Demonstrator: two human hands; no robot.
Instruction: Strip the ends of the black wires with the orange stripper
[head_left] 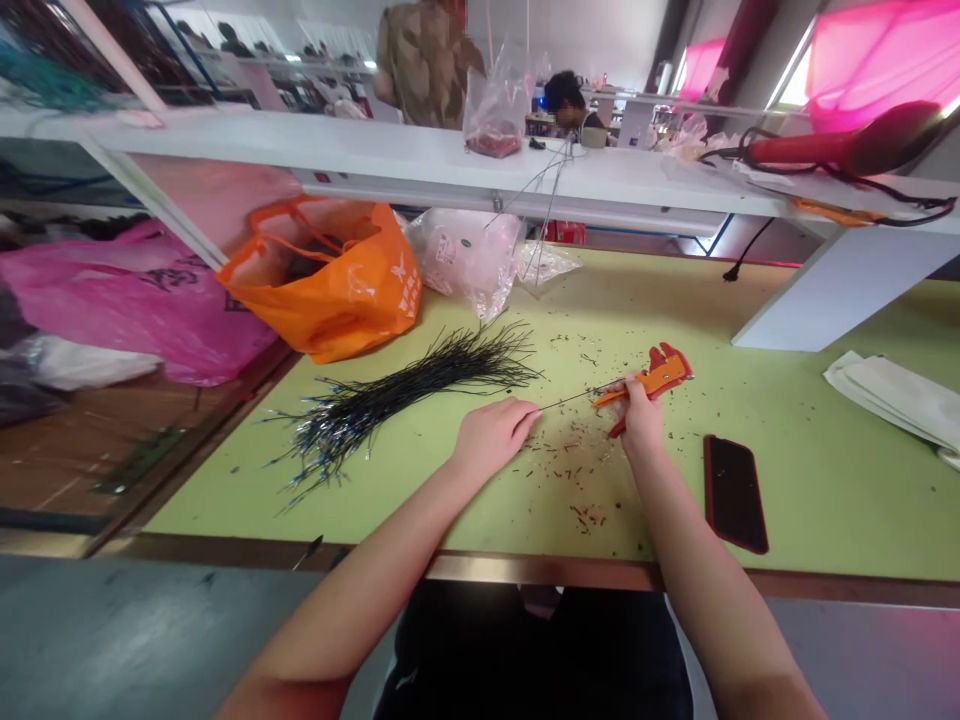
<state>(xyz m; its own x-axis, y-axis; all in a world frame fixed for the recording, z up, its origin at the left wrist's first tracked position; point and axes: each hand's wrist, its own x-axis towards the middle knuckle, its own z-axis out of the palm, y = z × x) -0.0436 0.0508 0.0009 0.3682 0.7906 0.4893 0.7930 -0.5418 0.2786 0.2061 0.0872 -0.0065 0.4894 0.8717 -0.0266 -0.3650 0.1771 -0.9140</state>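
Observation:
Over the middle of the green tabletop, my left hand [495,435] pinches a thin black wire [564,400], which runs to the right toward my other hand. My right hand [642,415] is wrapped around the handles of an orange and red wire stripper [664,375], its head pointing away to the upper right. Where the wire's far end lies relative to the tool is hard to make out. Left of my hands is a bundle of black wires [405,385], several with blue and silvery ends. Short black scraps [570,455] are scattered beneath and around both hands.
An orange bag [337,300] and clear plastic bags [469,260] stand at the back left. A phone [735,492] lies to the right, near folded white sheets [892,400]. A white shelf [360,150] spans the back, holding a red tool with a cord [825,150]. People are beyond it.

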